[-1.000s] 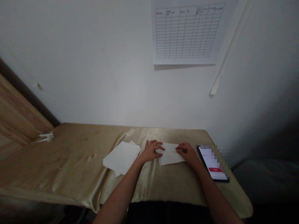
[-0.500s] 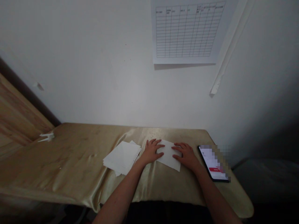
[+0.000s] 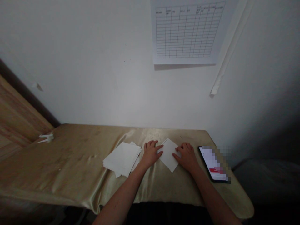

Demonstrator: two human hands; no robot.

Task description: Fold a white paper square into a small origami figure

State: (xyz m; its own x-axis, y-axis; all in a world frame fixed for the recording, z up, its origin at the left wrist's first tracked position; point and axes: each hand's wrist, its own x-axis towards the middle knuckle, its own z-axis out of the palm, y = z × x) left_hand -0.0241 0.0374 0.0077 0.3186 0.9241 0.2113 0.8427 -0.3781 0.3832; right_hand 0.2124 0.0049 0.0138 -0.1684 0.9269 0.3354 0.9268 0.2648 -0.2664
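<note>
A white sheet of paper [image 3: 169, 155] with a row of punched holes along its upper left edge lies flat on the cloth, turned like a diamond. At its left side rests my left hand [image 3: 151, 153], fingers spread, the thumb and forefinger tips touching the paper's edge. My right hand [image 3: 187, 155] lies over the paper's right corner, its fingers slightly bent and apart, covering that part. To the left of both hands sits a loose stack of white sheets [image 3: 123, 157], also with holes down its right edge; the lower sheets stick out unevenly.
A phone [image 3: 213, 165] with a lit screen lies right of my right arm. Gold satin cloth [image 3: 77, 159] covers the table and has folds near the stack. A white plastic piece [image 3: 46, 137] is at the far left. A printed table sheet [image 3: 185, 34] hangs on the wall behind.
The sheet between my hands has turned on the cloth, and its punched edge now shows at the upper left. Both hands have shifted slightly; the stack and phone stay put.
</note>
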